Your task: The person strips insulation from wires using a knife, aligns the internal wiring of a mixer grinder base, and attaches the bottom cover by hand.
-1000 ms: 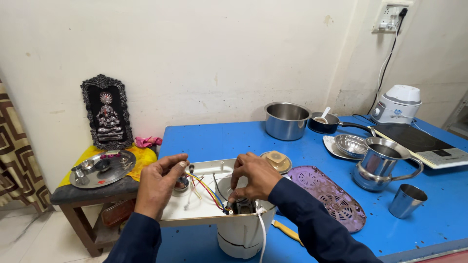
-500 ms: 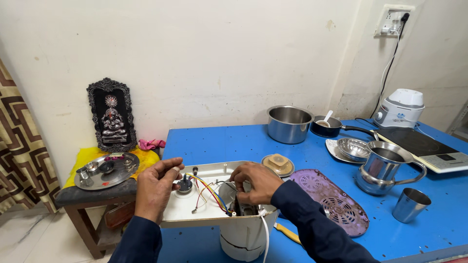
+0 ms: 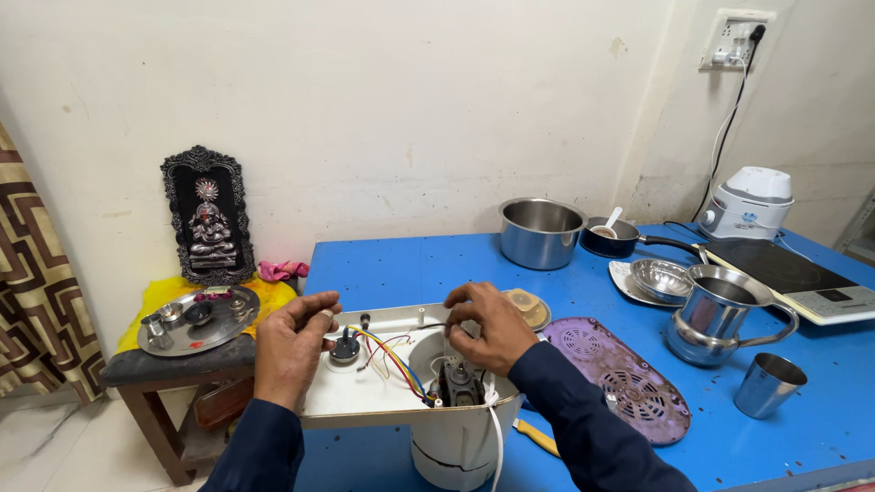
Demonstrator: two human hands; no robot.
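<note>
A white appliance base (image 3: 365, 396) lies opened at the near edge of the blue table (image 3: 410, 264). Its motor (image 3: 458, 383) and red, yellow and blue wires (image 3: 392, 360) are exposed. My left hand (image 3: 292, 351) grips the base's left side, with thumb and fingers beside a round black switch (image 3: 344, 349). My right hand (image 3: 488, 328) sits over the motor well, fingers curled onto its far rim just above the motor. A white cord hangs down the front of the base.
Right of the base lie a purple perforated cover (image 3: 624, 378) and a yellow-handled tool (image 3: 538, 439). Behind stand a steel pot (image 3: 540, 232), black pan (image 3: 612, 239), steel jug (image 3: 720, 314), cup (image 3: 767, 384) and cooktop (image 3: 793, 273). A low side table (image 3: 173, 364) stands left.
My right hand's fingers have drawn up out of the motor well to its rim, uncovering the motor. My left hand stays on the base's left side.
</note>
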